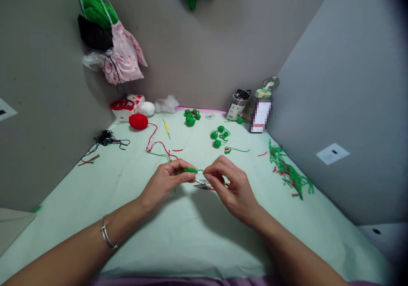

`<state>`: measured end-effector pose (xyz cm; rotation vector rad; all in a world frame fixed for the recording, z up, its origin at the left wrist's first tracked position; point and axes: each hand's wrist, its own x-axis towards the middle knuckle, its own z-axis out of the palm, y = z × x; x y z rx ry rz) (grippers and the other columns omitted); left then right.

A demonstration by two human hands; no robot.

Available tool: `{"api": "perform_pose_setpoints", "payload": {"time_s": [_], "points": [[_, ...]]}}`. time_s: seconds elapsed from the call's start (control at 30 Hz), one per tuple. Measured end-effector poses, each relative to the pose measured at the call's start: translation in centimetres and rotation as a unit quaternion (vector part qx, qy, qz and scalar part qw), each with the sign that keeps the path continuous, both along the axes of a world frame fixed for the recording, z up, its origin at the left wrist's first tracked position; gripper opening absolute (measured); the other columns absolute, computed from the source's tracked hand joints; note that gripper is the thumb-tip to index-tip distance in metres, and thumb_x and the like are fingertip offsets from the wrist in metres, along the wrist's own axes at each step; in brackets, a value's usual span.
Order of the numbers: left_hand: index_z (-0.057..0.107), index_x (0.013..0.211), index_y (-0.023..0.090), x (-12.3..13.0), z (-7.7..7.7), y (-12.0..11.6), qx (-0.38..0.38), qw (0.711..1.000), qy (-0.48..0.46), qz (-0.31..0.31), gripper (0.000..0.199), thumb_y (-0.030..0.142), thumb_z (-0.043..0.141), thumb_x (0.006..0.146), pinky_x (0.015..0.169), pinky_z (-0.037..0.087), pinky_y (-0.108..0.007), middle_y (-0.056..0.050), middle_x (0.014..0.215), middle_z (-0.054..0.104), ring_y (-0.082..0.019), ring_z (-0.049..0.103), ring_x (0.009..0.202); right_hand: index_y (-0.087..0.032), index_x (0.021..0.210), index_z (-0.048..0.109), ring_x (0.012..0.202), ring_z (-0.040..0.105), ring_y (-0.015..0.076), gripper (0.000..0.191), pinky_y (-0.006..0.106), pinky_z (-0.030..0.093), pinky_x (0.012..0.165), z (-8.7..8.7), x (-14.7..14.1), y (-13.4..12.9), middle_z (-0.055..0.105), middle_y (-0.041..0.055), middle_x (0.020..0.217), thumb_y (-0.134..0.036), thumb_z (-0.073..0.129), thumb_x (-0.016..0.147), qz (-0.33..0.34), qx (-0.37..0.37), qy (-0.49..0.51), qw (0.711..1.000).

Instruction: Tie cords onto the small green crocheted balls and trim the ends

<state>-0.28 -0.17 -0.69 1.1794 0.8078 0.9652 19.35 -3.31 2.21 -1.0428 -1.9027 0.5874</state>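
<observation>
My left hand (168,175) is closed, pinching a small green crocheted piece (190,170) between thumb and fingers. At its right end, my right hand (228,179) pinches a thin, pale needle (200,172) whose tip meets the piece; a green strand runs beside it. The needle's far end is hidden by the fingers. Beneath the right hand lie small scissors (201,186), partly covered. Red yarn (162,143) and a green strand trail on the table just beyond my left hand. A small green-and-red crocheted piece (227,150) with a loose tail lies past my right hand.
Behind are a red yarn ball (138,121), yellow-handled hook (166,128), green crocheted balls (217,143), pen cup (236,105) and bottle (262,111). Black yarn (106,138) lies left, green scraps (287,169) right. Walls enclose the table; a pink bag (124,56) hangs left.
</observation>
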Motion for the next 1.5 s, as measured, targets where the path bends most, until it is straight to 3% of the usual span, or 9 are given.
{"api": "perform_pose_setpoints", "payload": {"time_s": [0.33,0.67,0.83,1.03,1.13,1.3,1.4,1.5], "points": [[0.072,0.082,0.017,0.5,0.3,-0.5,0.026,0.998,0.052,0.012,0.015,0.03,0.076,0.076,0.072,0.044,-0.027,-0.002,0.078,0.067,-0.015,0.059,0.075,-0.018,0.079,0.063,0.066,0.049,0.0121,0.013,0.025,0.038,0.057,-0.6,-0.8,0.2,0.051,0.0004,0.073,-0.018,0.058,0.091,0.003,-0.034,0.026,0.999],[0.069,0.086,0.018,0.2,0.7,0.0,-0.026,0.998,-0.038,0.047,0.018,0.031,0.077,0.076,0.084,0.049,-0.031,0.0,0.087,0.066,-0.015,0.064,0.08,-0.018,0.075,0.061,0.07,0.051,0.0122,0.017,0.022,0.04,0.054,0.0,-0.3,0.6,0.054,0.0019,0.079,-0.024,0.059,0.091,0.026,-0.12,0.056,0.991],[0.07,0.083,0.016,0.6,0.7,-0.3,-0.034,0.999,-0.027,-0.014,0.017,0.031,0.075,0.076,0.08,0.049,-0.03,-0.001,0.077,0.066,-0.015,0.062,0.076,-0.017,0.075,0.065,0.069,0.052,0.0116,0.019,0.024,0.041,0.06,-0.3,-0.4,0.6,0.057,0.0011,0.076,-0.026,0.06,0.091,0.044,-0.119,0.057,0.99],[0.073,0.083,0.015,0.5,0.3,-0.1,-0.068,0.994,0.004,-0.09,0.017,0.031,0.075,0.076,0.082,0.047,-0.03,-0.004,0.082,0.068,-0.015,0.062,0.078,-0.017,0.082,0.07,0.066,0.051,0.0099,0.023,0.024,0.041,0.06,0.1,0.6,1.5,0.058,0.0009,0.078,-0.034,0.059,0.092,0.046,-0.175,0.078,0.98],[0.074,0.087,0.015,0.4,-0.2,-0.1,-0.077,0.989,0.022,-0.123,0.02,0.032,0.076,0.075,0.082,0.047,-0.032,-0.005,0.081,0.07,-0.017,0.063,0.078,-0.018,0.086,0.072,0.069,0.054,0.0102,0.017,0.024,0.044,0.062,0.0,0.7,1.7,0.06,0.001,0.083,-0.035,0.069,0.084,0.092,-0.248,0.136,0.955],[0.073,0.082,0.015,0.5,-0.6,-0.2,-0.081,0.983,0.019,-0.162,0.022,0.036,0.075,0.075,0.08,0.048,-0.033,-0.005,0.083,0.071,-0.017,0.064,0.077,-0.015,0.078,0.068,0.063,0.053,0.0091,0.019,0.023,0.043,0.062,-0.1,0.5,1.7,0.06,-0.0015,0.07,-0.033,0.073,0.079,0.143,-0.354,0.193,0.904],[0.073,0.082,0.016,0.6,-0.6,-0.3,-0.077,0.982,0.037,-0.169,0.021,0.035,0.075,0.076,0.078,0.047,-0.03,-0.004,0.079,0.071,-0.015,0.063,0.075,-0.014,0.075,0.067,0.062,0.05,0.0086,0.016,0.022,0.04,0.061,-0.2,0.3,1.7,0.058,-0.0023,0.067,-0.029,0.073,0.076,0.138,-0.359,0.178,0.906],[0.072,0.079,0.016,0.7,-0.5,-0.3,-0.071,0.98,0.06,-0.177,0.019,0.034,0.075,0.076,0.074,0.046,-0.029,-0.003,0.075,0.07,-0.015,0.061,0.071,-0.015,0.069,0.065,0.059,0.046,0.0084,0.011,0.022,0.036,0.057,-0.7,0.0,1.9,0.055,-0.003,0.063,-0.024,0.07,0.073,0.091,-0.342,0.185,0.917]]}}
